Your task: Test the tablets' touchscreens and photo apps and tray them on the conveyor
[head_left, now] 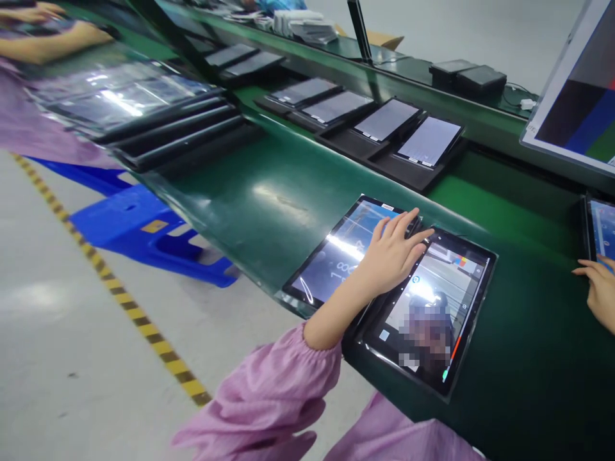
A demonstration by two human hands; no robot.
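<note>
We log our left hand with fingers spread over the adjoining edges of the left tablet and right tablet, both near the front edge of the tabletop. Green surface separates this pair from a third tablet, where our right hand, cut by the frame, sits; grip: we cannot tell.

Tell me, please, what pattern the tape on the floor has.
The floor tape has alternating yellow and dark bands; the head view shows it.
</note>
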